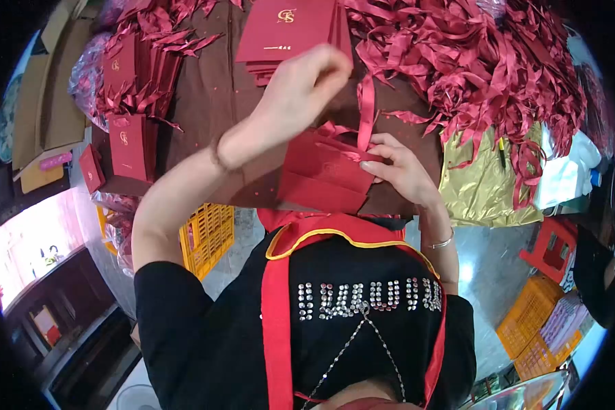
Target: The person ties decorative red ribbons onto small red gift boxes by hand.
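Observation:
A small dark red paper bag point(324, 174) lies at the table's front edge, close to my body. My right hand point(403, 167) pinches its right upper side, thumb on the front face. A red ribbon point(366, 109) runs up from beside the right fingers, away from my body. My left hand point(307, 85) is raised above the bag, fingers curled together near the ribbon's far end. What the left fingertips hold, if anything, I cannot make out. Just beyond it lies a stack of flat red bags point(287, 31) with gold lettering.
A big heap of loose red ribbons point(471, 68) covers the right of the brown table. A gold plastic bag point(482, 184) hangs at its front edge. Red bags point(130, 147) stand at the left. Yellow crates point(208, 232) are on the floor, and a red stool point(552, 246) stands right.

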`<state>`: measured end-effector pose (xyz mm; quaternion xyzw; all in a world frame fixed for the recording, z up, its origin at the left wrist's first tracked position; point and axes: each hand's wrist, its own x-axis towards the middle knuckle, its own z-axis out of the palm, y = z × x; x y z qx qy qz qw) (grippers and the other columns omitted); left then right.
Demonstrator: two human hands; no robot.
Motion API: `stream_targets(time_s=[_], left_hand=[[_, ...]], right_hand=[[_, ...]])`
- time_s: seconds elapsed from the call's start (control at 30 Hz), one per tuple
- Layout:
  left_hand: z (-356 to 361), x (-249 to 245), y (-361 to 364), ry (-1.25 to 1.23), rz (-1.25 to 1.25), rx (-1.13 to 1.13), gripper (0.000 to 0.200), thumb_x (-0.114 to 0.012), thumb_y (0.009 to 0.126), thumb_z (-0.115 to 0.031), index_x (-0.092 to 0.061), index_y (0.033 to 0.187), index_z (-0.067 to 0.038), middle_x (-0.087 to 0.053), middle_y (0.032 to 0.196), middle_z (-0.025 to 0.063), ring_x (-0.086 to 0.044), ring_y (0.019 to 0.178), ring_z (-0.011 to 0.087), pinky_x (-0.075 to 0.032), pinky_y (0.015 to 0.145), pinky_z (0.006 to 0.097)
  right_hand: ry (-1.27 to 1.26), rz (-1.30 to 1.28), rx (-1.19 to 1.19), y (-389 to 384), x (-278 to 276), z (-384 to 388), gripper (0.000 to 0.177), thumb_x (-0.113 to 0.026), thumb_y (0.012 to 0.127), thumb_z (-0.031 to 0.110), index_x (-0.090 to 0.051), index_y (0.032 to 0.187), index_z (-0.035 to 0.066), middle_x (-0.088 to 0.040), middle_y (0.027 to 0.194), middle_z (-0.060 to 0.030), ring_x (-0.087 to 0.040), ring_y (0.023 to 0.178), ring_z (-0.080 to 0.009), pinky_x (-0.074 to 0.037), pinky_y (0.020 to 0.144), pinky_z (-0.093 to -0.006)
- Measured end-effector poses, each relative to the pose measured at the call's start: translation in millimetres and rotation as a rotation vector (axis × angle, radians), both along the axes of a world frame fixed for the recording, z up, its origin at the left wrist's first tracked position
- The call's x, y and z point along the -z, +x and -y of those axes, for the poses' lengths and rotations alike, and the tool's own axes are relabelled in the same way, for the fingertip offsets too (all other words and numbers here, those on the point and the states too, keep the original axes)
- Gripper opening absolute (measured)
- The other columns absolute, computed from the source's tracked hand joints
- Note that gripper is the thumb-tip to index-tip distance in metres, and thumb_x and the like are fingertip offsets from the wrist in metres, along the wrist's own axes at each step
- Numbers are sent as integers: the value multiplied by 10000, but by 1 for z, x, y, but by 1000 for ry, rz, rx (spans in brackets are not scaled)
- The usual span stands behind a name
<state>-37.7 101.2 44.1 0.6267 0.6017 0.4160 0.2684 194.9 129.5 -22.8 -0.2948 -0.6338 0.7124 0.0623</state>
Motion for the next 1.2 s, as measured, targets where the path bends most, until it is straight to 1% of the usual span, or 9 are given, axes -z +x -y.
stream_targets(time_s=[0.03,0.1,0.27,0.4,0.47,0.7,0.77,0.97,1.2], left_hand=[[18,-2,1,-164,-24,80,157,-586,864,-109,-571,973,3,-601,830,68,-577,780,136,-474,714,280],[50,15,10,-80,-258,182,142,-636,808,-115,-601,918,-32,-584,851,113,-604,795,273,-490,695,332],[71,37,22,215,-499,84,119,-640,776,-54,-593,886,-46,-580,867,107,-601,799,277,-493,662,350],[79,46,23,173,-372,72,72,-583,829,-88,-574,891,-54,-564,899,86,-598,763,286,-479,636,359],[84,45,21,-23,-171,124,66,-569,844,-93,-562,891,-47,-570,857,103,-599,750,295,-472,639,368],[79,33,7,-323,-19,179,76,-567,853,-109,-568,894,-45,-604,814,129,-605,761,296,-467,637,395],[79,36,6,-338,0,194,97,-592,854,-97,-594,899,-11,-604,787,130,-604,724,287,-468,642,346],[81,23,29,-211,-357,87,203,-595,852,-249,-611,833,-47,-605,764,121,-611,650,312,-481,561,401],[83,31,44,-172,-365,44,78,-604,837,-116,-605,851,-39,-601,768,132,-608,660,318,-476,554,396]], right_hand=[[-75,26,41,2,1,0,181,-620,856,76,-602,983,-51,-452,1154,-15,-539,912,-100,-493,701,-233],[-46,-5,52,2,0,1,183,-622,857,81,-605,992,-42,-450,1160,-16,-548,898,-102,-496,707,-236],[21,-10,-6,-1,2,1,193,-627,855,86,-607,1006,-33,-447,1175,-29,-547,926,-106,-497,702,-237],[123,-4,-9,-1,0,4,203,-624,860,96,-608,1019,-28,-447,1184,-37,-542,941,-111,-501,700,-235],[210,33,-9,-2,-3,5,218,-619,866,109,-605,1037,-27,-449,1189,-43,-536,957,-113,-506,702,-233],[191,25,-14,-7,1,10,231,-613,872,117,-597,1057,-21,-461,1179,-56,-533,961,-118,-501,710,-236],[233,37,-32,-7,2,10,237,-614,872,119,-592,1062,-21,-463,1176,-60,-532,963,-121,-499,712,-237],[246,10,7,-6,0,14,239,-620,868,133,-593,1045,-26,-473,1182,-69,-530,966,-124,-487,703,-237],[421,7,17,-7,-5,16,235,-618,869,141,-595,1040,-19,-488,1180,-69,-540,948,-132,-496,683,-239]])
